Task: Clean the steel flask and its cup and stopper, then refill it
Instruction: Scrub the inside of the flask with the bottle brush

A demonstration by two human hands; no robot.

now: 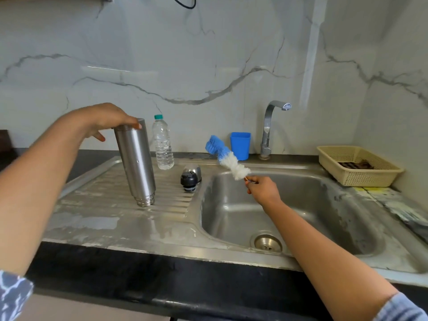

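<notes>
A person's left hand (pixel 104 121), arm reaching in from the left, grips the upturned base of the flask (pixel 136 163), which stands mouth-down and tilted on the drainboard (pixel 92 205). The right hand (pixel 262 188), arm outstretched, pinches the brush (pixel 225 157) over the sink (pixel 301 205). The stopper (pixel 188 179) and cup (pixel 194 169) lie beside the flask.
</notes>
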